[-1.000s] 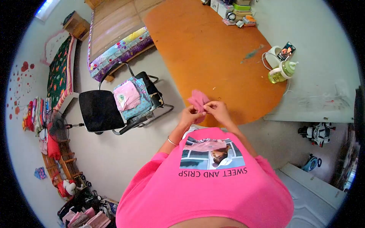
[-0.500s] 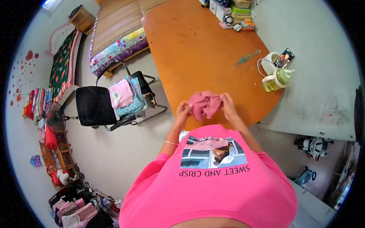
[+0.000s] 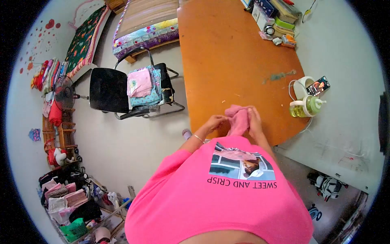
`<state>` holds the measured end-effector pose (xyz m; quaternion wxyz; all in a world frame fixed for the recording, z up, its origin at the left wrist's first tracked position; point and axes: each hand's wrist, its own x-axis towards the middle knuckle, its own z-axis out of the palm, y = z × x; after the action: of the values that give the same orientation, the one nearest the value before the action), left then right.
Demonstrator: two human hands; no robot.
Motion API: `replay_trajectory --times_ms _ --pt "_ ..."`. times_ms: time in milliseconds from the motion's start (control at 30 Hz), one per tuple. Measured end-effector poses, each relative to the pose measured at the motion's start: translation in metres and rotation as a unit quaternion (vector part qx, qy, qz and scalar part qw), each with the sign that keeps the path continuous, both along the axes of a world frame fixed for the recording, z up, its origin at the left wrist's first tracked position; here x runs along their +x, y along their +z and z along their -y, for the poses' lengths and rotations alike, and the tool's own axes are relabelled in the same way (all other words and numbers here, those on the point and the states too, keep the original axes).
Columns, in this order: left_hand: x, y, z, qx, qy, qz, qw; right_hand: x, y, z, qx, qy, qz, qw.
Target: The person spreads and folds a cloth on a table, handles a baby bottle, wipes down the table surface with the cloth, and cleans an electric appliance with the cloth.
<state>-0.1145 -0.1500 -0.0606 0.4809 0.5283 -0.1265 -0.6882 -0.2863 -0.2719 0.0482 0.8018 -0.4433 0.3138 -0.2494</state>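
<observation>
A dusty-pink piece of cloth (image 3: 239, 121), bunched up, is between my hands at the near edge of the orange-brown table (image 3: 231, 53). Its lower end hangs toward my pink shirt; what kind of garment it is, I cannot make out. My left hand (image 3: 215, 123), with a bracelet at the wrist, pinches the cloth's left side with bent fingers. On the other side my right hand (image 3: 254, 123) grips it, fingers pressed together along its edge.
A black chair (image 3: 107, 90) on the left carries folded clothes (image 3: 140, 83). Along the table's right edge stand a green-lidded bottle (image 3: 305, 106), a phone (image 3: 318, 86) and a white holder. Books and boxes (image 3: 280, 20) pile up at the far right corner.
The cloth has gone from a spread bunch to a narrower, hanging shape. My right hand has turned more upright along it. The camera view has shifted.
</observation>
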Motion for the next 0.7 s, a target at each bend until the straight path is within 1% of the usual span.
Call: replay_trajectory --times_ms 33,67,100,133,167,200,233,267,300,333,367,433,567,633,667,700 --pt "-0.002 0.003 -0.002 0.002 0.039 -0.032 0.999 -0.007 0.0 0.011 0.028 -0.074 -0.014 0.997" --pt "-0.005 0.005 0.002 0.001 0.035 -0.034 0.999 -0.014 -0.001 0.018 0.056 -0.15 -0.028 0.987" --pt "-0.01 0.023 0.006 0.071 0.043 -0.132 0.988 -0.014 0.016 0.021 0.083 -0.167 -0.039 0.982" --pt "-0.012 0.034 0.012 0.139 0.05 -0.226 0.963 -0.013 0.023 0.022 0.083 -0.174 -0.038 0.98" --pt "-0.019 0.043 0.019 0.139 0.043 -0.223 0.964 -0.01 0.029 0.024 0.138 -0.154 -0.049 0.977" --pt "-0.029 0.048 0.027 0.117 0.009 -0.274 0.955 -0.01 0.033 0.026 0.193 -0.133 -0.059 0.97" --pt "-0.039 0.047 0.036 0.095 -0.026 -0.324 0.941 -0.004 0.029 0.025 0.197 -0.129 -0.035 0.971" --pt "-0.048 0.027 0.044 0.095 -0.031 -0.322 0.942 -0.006 0.028 0.024 0.195 -0.134 -0.032 0.971" --pt "-0.054 -0.017 0.053 -0.021 -0.14 -0.522 0.841 0.002 0.055 0.016 0.232 -0.11 0.033 0.966" --pt "-0.061 0.004 0.051 -0.029 -0.125 -0.395 0.91 0.006 0.075 0.012 0.267 -0.083 0.097 0.955" --pt "-0.069 0.027 0.049 -0.02 -0.122 -0.253 0.96 0.005 0.083 0.01 0.266 -0.082 0.098 0.956" --pt "-0.075 0.054 0.05 -0.037 -0.104 -0.262 0.959 0.003 0.095 0.005 0.177 -0.003 0.132 0.975" --pt "-0.074 0.091 0.053 -0.116 0.015 -0.327 0.938 0.011 0.14 -0.009 0.145 -0.02 0.183 0.972" --pt "-0.07 0.106 0.054 -0.143 0.089 -0.334 0.927 0.013 0.152 -0.012 0.12 -0.033 0.215 0.969" --pt "-0.069 0.109 0.052 -0.156 0.126 -0.336 0.92 0.012 0.137 -0.008 0.121 -0.033 0.215 0.968" --pt "-0.065 0.109 0.049 -0.15 0.158 -0.314 0.924 0.011 0.105 0.001 0.188 -0.089 0.193 0.959"
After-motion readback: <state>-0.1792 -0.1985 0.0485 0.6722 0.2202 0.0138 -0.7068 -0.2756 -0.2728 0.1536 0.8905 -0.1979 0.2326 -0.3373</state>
